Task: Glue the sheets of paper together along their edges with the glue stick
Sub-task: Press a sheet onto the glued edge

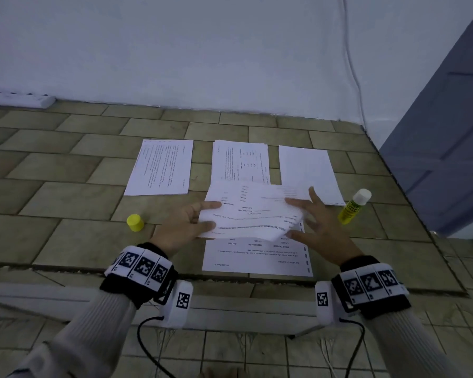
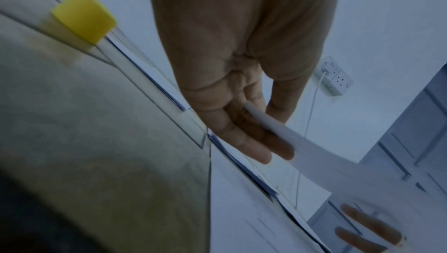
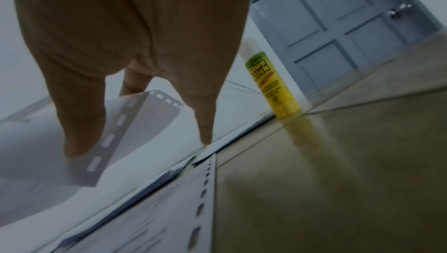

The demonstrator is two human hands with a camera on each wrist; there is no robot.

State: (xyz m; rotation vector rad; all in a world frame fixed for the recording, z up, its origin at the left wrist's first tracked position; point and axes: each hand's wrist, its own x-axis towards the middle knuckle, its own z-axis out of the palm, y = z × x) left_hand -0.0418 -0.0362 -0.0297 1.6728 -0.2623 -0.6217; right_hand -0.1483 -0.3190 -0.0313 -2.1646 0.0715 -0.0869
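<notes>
the left hand [image 1: 185, 223] is pinching the left edge of a printed sheet [image 1: 253, 211] at the centre of the head view, thumb on top and fingers [image 2: 244, 138] lying straight underneath it. the right hand [image 1: 318, 225] is gripping the sheet's right edge, thumb under a curled corner and fingers spread over the top. the sheet is sagging in the middle, held just above another printed sheet [image 1: 257, 257] lying flat on the tiled surface [image 1: 74, 197] in the lower centre. just right of the right hand, the glue stick [image 1: 354, 205] is standing upright and uncapped; its yellow cap [image 1: 135, 222] is sitting to the left of the left hand. above the hands, three more lots of paper are lying in a row: a printed page [image 1: 161, 166] at left, a small stack [image 1: 241, 160] in the middle, a blank sheet [image 1: 309, 170] at right. a power strip [image 1: 19, 99] is lying at the far left edge, against the wall.
</notes>
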